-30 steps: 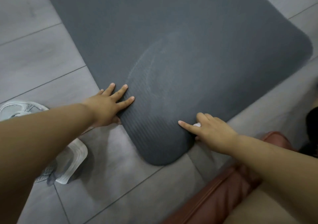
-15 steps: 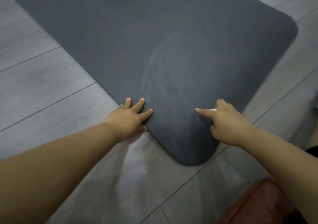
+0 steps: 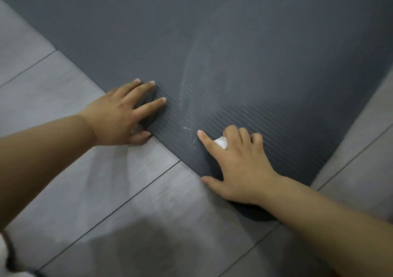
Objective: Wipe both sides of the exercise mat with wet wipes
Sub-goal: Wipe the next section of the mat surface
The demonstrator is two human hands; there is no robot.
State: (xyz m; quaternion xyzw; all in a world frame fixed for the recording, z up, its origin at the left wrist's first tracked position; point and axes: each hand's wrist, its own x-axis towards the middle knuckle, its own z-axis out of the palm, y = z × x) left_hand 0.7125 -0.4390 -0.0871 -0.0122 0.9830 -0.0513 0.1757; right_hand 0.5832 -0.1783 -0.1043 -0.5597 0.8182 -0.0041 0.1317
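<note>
While the head camera looks down at the floor, I have both hands in sight near one corner of the exercise mat. It is a dark grey mat with fine ribbing. It lies flat on the grey tiled floor and fills the upper and right part of my view. Its rounded corner shows just under the right wrist.

The left hand lies across the mat's left edge. Its fingers are straight and fanned out on the ribbed surface, and the thumb sits where mat meets tile. It has hold of nothing.

The right hand rests on the mat closer to the corner. Its index finger points straight out with the tip on the mat, and the other three fingers are curled over. A bunched white wet wipe is pinched between the index finger and those curled fingers (I only see a small wad, the rest is hidden under the hand). The thumb is spread out to the side, at the mat's edge beside the floor.

Between the two hands a pale curved smear runs up the mat. A few tiny white flecks lie near the index fingertip.

At the lower left corner of the view there is white fabric with a dark band, too cropped for me to identify.
</note>
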